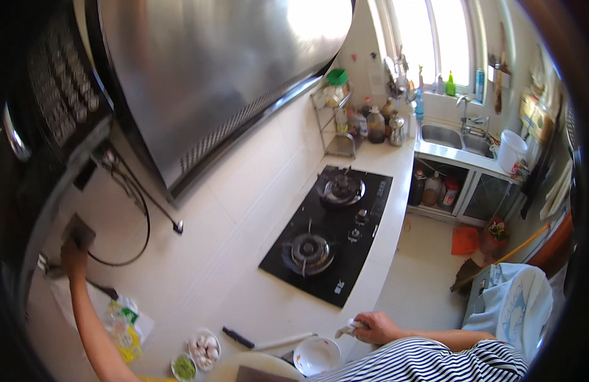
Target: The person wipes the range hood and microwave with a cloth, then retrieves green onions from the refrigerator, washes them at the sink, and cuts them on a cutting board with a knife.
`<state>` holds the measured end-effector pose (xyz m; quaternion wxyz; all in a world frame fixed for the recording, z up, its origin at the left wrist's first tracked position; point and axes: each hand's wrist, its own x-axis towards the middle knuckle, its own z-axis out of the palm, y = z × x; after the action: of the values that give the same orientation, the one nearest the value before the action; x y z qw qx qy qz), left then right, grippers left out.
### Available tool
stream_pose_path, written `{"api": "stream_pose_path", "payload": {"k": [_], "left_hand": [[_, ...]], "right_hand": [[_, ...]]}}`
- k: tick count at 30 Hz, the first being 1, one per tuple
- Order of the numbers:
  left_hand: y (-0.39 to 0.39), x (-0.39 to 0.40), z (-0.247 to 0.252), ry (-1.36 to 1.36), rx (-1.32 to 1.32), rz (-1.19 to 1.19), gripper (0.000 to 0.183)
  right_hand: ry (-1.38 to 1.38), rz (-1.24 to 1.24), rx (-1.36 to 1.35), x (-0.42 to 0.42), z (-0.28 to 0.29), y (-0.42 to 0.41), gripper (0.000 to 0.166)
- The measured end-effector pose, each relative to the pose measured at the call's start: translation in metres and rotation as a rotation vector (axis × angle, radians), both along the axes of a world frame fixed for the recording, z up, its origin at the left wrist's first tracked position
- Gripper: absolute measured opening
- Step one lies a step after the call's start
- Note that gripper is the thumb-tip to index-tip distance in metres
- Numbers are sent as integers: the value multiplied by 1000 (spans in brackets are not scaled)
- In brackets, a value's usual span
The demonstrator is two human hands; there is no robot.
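My left hand [75,258] reaches out at the far left, its fingers at a dark, flat square object [79,231] near the wall; whether it grips this is unclear. At the counter's front edge my right hand [378,327] is closed on a crumpled white cloth [351,328]. Between the hands lie a white bowl with red marks [317,355], a black-handled knife [238,337], a bowl of whitish pieces, perhaps garlic [205,350], and a small bowl of chopped green food [184,367]. A round board [227,365] with a dark blade-like piece [263,375] shows at the bottom edge.
A black two-burner gas hob [337,229] is set in the counter under a steel range hood [213,71]. Plastic packets [127,334] lie at left, below a hanging cable [149,229]. Bottles [376,125] and a double sink [442,137] stand farther back.
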<state>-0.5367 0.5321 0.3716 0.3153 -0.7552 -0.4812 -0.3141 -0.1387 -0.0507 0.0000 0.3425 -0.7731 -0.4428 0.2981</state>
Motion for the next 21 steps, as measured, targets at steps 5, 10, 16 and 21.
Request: {"api": "stream_pose_path", "payload": {"k": [5, 10, 16, 21], "left_hand": [[-53, 38, -63, -183, -293, 179, 44], [-27, 27, -178, -784, -784, 2, 57], [-45, 48, -259, -892, -1216, 47, 60], [-106, 73, -268, -681, -1349, -117, 49]], "right_hand": [[160, -93, 0, -5, -3, -6, 29], [6, 68, 60, -12, 1, 7, 26], [1, 137, 120, -8, 3, 6, 26], [-15, 92, 223, 16, -8, 3, 26]]}}
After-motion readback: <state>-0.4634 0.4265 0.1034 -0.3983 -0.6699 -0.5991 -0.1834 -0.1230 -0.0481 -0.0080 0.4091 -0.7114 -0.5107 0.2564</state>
